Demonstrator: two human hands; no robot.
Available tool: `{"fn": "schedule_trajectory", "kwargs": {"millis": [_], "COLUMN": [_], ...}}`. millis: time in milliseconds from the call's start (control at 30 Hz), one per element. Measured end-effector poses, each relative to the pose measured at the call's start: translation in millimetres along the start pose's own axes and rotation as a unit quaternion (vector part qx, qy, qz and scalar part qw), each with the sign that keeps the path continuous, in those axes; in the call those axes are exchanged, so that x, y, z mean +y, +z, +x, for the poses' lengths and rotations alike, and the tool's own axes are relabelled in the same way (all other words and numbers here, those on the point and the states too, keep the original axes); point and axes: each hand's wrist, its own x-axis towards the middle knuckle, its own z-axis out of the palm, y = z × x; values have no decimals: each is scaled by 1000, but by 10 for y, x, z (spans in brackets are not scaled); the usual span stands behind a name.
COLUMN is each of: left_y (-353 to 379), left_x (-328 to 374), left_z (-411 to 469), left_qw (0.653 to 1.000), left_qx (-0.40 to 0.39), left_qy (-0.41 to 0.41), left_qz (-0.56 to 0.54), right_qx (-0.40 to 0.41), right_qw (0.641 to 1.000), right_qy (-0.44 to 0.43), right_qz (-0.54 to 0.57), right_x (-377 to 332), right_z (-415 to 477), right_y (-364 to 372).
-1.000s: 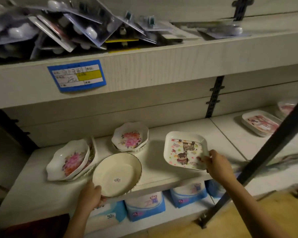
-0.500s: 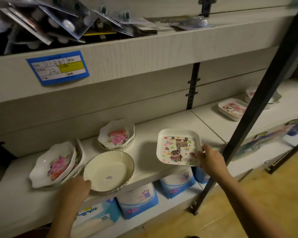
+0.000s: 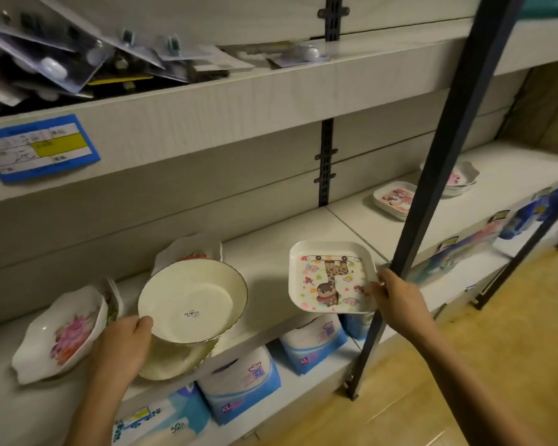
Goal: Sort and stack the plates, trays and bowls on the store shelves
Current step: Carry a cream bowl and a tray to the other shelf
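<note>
My left hand [image 3: 123, 346] grips the near-left rim of a round cream plate [image 3: 192, 300] and holds it tilted above a second cream plate [image 3: 178, 358] that lies on the shelf [image 3: 264, 262]. My right hand [image 3: 397, 294] holds a square white tray with a giraffe picture [image 3: 331, 276] by its right edge, raised over the shelf's front. A flowered scalloped bowl [image 3: 62, 333] leans at the left. Another flowered bowl [image 3: 189, 249] sits behind the lifted plate, mostly hidden.
A dark slanted metal post [image 3: 432, 201] crosses just right of my right hand. Farther right on the shelf sit a square cartoon tray stack [image 3: 393, 199] and flowered bowls [image 3: 461, 177]. Blue and white packs [image 3: 242, 391] fill the shelf below. Blister packs [image 3: 62, 66] crowd the shelf above.
My left hand has taken the top cream plate and lifted it, tilted, off the one beneath. The square tray stays in my right hand, and the view has shifted right.
</note>
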Motion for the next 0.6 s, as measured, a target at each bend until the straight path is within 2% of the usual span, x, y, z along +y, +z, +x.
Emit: {"fn": "schedule_trajectory", "kwargs": {"millis": [233, 600], "left_y": [381, 1333], "left_x": [787, 2220], "left_z": [-205, -970], "left_qw": [997, 984], "left_qx": [-50, -107], "left_qy": [47, 104], "left_qz": [-41, -101], "right_qx": [36, 72], "right_qw": [999, 997], "right_qy": [0, 29], "right_qz": [14, 29], "right_x": [572, 2012], "right_z": [-47, 119], "right_y": [-579, -1713]}}
